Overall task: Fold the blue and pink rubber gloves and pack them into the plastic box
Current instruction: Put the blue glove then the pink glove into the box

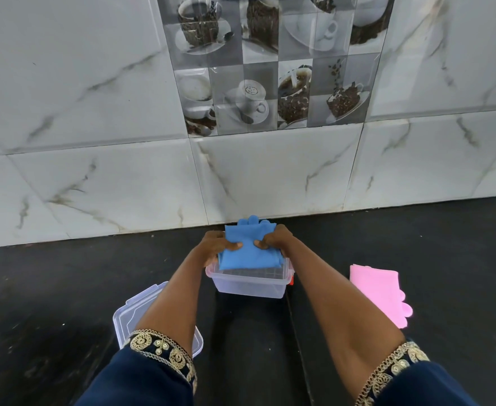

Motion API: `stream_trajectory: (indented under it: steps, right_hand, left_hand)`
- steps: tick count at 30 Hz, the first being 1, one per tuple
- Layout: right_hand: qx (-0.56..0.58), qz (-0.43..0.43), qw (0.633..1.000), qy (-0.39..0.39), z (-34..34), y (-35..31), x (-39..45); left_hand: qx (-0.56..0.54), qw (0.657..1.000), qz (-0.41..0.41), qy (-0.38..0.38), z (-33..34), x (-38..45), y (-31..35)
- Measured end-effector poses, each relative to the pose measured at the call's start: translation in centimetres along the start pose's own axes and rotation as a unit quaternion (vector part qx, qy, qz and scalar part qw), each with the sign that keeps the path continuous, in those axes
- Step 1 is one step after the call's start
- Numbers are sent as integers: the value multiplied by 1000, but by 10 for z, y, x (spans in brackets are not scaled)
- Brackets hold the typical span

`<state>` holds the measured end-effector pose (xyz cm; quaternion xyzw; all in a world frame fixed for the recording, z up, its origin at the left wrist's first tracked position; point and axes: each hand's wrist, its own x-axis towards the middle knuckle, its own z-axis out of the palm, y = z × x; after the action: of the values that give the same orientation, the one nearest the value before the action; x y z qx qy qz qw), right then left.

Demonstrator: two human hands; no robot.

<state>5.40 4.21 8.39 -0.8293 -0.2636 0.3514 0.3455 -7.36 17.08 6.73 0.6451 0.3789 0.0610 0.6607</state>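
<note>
Lying on the dark counter (65, 288) are a clear lid (129, 315), partly hidden under the left forearm, and a flat pink glove (380, 291) to the right of the clear plastic box (249, 284), its fingers pointing toward the viewer; a tiled wall (94, 142) stands close behind. Both hands hold the folded blue glove (248, 252) just above the open box, left hand (216, 244) and right hand (274, 240) each clenched on a side edge, thumbs on top. Its fingers point away toward the wall, long axis running front to back.
</note>
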Motion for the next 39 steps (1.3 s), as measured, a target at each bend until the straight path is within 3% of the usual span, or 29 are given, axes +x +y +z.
stream_trajectory:
  steps: [4,9,13,16,19,21,29,33,36,39]
  right_hand:
    - [-73,64,995,14,6,-3,8]
    - [-163,100,982,0,4,-12,11]
    - [-248,130,957,-79,3,-18,11]
    - [-281,157,936,-143,7,-20,16]
    - [-343,161,913,-148,15,-17,19]
    - [-378,144,901,-156,22,-14,23]
    - [-396,124,895,-162,33,-5,24]
    - [-366,106,918,-111,34,1,21]
    - [-362,38,931,-1,45,5,16]
    - [-425,39,899,100,59,-12,10]
  left_hand:
    - [132,990,-45,-7,11,5,4]
    - [139,983,-117,-38,10,8,8]
    - [84,983,-161,-13,17,13,2]
    - [200,973,-113,33,25,17,-7]
    - [396,915,-57,54,31,17,-14]
    - [464,883,-42,58,34,20,-19]
    - [517,853,-44,60,41,28,-29]
    - [518,852,-66,40,43,29,-28]
    - [544,836,-55,38,44,27,-26]
    - [596,800,17,66,47,25,-29]
